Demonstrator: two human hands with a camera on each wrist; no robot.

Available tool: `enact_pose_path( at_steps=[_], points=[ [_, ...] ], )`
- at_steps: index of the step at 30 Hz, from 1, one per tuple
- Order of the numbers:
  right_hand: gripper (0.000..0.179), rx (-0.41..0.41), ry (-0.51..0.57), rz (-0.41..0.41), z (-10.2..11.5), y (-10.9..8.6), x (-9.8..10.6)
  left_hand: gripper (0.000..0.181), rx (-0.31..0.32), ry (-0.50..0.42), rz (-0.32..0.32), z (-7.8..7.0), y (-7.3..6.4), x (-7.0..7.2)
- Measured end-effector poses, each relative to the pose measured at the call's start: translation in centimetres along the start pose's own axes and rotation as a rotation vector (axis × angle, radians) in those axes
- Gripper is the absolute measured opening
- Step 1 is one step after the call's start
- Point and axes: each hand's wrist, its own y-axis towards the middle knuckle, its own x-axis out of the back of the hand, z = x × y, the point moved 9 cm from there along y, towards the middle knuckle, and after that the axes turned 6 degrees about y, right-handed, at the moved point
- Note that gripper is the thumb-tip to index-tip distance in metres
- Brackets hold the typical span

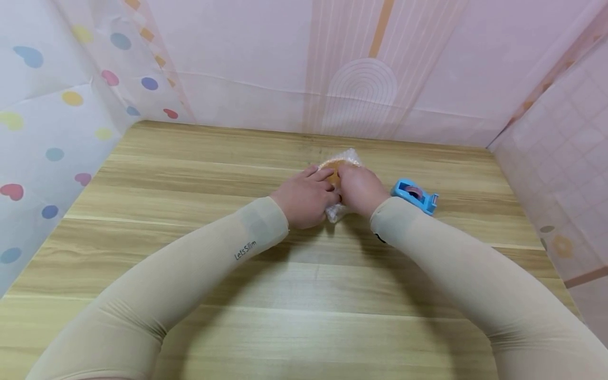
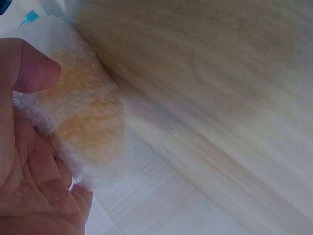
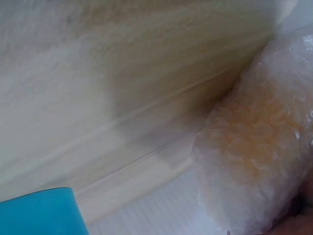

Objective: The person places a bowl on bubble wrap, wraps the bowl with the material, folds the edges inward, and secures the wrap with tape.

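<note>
A bubble-wrapped orange-yellow object (image 1: 337, 168) is between both hands, toward the back of the table. Clear bubble wrap (image 1: 350, 154) sticks out past it at the far and near ends. My left hand (image 1: 306, 199) grips the package from the left; in the left wrist view its thumb (image 2: 39, 71) lies on one face and the fingers are behind. From the right, my right hand (image 1: 363, 189) holds the package with curled fingers. The right wrist view shows the bubble wrap (image 3: 254, 142) with only a sliver of the hand at the lower right corner.
A blue tape dispenser (image 1: 414, 195) with a roll of tape stands just right of the right wrist. The wood-grain table (image 1: 294, 295) meets a patterned pink sheet (image 1: 247, 68) at the back, with more patterned sheeting on both sides.
</note>
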Motion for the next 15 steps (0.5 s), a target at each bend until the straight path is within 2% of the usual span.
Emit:
enact_pose_path(
  at_steps=[10, 15],
  points=[
    [0.017, 0.079, -0.082, 0.001, 0.46, -0.17, -0.01, 0.048, 0.002, -0.002, 0.003, 0.00, 0.06, -0.13],
    [0.020, 0.118, -0.085, 0.021, 0.70, -0.31, -0.15, 0.047, 0.004, -0.001, 0.011, -0.01, 0.13, -0.26]
  ],
)
